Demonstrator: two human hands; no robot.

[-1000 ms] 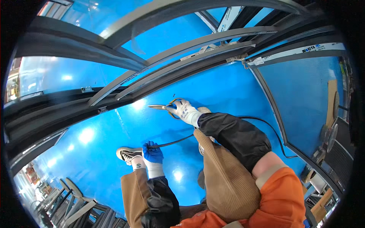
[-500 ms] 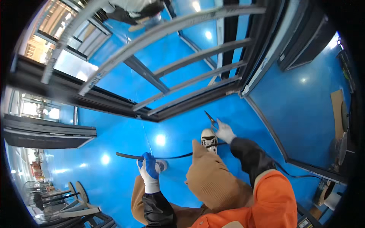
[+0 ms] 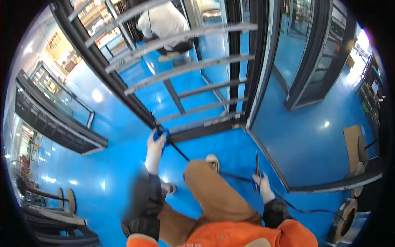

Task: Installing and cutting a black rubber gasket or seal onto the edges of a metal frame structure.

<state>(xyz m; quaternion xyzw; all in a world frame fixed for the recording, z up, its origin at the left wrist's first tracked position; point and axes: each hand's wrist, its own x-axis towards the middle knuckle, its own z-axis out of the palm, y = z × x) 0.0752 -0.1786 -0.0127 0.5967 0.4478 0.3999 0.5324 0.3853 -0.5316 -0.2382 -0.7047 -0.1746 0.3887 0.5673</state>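
My left hand [image 3: 155, 145], in a white glove with a blue palm, is closed on a flat black strip [image 3: 179, 152] at the near left corner of a dark window or door frame [image 3: 193, 133]. A short end of the strip sticks up past the fingers. From there the strip runs behind my raised knee and on past my right hand. My right hand [image 3: 263, 186], gloved alike, is closed around scissors [image 3: 257, 164] with the narrow blades pointing away from me. The strip passes close by this hand; whether the fingers touch it, I cannot tell.
Pale slats [image 3: 185, 64] cross the frame. A glazed panel [image 3: 284, 181] adjoins it at right. Further dark frames [image 3: 53, 115] stand at left. A coil [image 3: 345, 220] lies at lower right, the strip leading to it. Beyond the slats, a person [image 3: 164, 22] bends over.
My left hand has moved forward with the strip, up to the frame's corner. My right hand, with the scissors, has shifted back and to the right. The view has tilted and turned.
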